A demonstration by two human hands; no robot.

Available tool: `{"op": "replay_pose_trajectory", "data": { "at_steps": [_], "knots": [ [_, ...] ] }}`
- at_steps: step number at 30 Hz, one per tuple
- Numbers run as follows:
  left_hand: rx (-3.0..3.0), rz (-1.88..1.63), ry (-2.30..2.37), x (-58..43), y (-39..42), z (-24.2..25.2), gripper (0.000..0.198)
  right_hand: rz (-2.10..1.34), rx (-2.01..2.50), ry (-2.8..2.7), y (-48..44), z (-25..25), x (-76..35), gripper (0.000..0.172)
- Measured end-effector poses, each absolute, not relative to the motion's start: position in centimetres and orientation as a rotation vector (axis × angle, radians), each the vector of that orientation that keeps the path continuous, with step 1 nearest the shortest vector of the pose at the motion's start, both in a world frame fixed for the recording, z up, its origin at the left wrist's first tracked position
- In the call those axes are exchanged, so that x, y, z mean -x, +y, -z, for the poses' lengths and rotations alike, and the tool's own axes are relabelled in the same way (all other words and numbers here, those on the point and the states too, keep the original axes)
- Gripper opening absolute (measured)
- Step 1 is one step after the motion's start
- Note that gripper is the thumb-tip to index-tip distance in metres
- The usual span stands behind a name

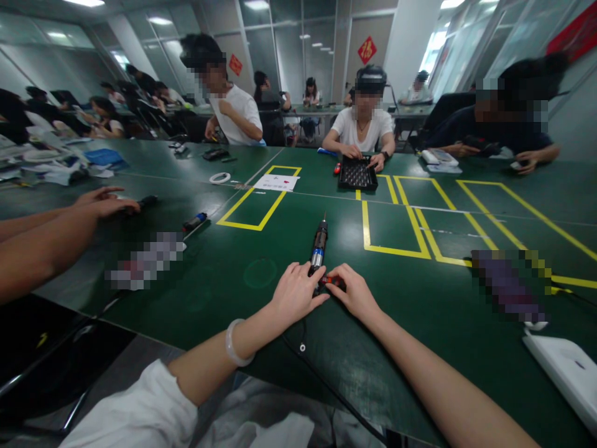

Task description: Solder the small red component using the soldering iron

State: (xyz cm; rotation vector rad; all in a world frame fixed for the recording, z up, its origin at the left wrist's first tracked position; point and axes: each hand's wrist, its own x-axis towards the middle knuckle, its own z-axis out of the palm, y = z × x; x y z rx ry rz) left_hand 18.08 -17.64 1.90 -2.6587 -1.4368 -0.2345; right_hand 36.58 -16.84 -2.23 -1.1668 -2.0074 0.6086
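Observation:
An electric screwdriver, black with a silver and blue band, lies on the green table pointing away from me. My left hand rests over its near end, fingers curled down onto it. My right hand pinches a small red and black part right beside the screwdriver's end. A black cable runs from under my hands toward the table's near edge. A pale bangle sits on my left wrist.
Yellow tape rectangles mark the table ahead. A person opposite handles a black tray. A co-worker's arm reaches in from the left, by another screwdriver. A white box lies near right. Other people sit around.

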Motion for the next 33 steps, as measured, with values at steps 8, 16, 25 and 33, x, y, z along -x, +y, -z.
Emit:
{"op": "replay_pose_trajectory", "data": {
  "at_steps": [8,16,25,33],
  "knots": [
    [2.714,0.270,-1.463,-17.6,-17.2,-1.9,0.054,-0.614,1.103,-2.044,-17.1,2.2,-36.3,0.016],
    [2.613,0.149,-1.560,-17.4,-16.7,-2.5,0.049,-0.602,1.113,-2.059,-18.1,1.6,-36.0,0.033],
    [2.560,0.147,-1.514,-17.0,-16.8,-2.5,0.045,-0.720,1.059,-2.125,-18.3,1.2,-36.3,0.041],
    [2.500,0.094,-1.565,-14.5,-14.8,-2.1,0.047,-0.738,1.044,-2.132,-18.4,1.2,-36.2,0.039]
  ]
}}
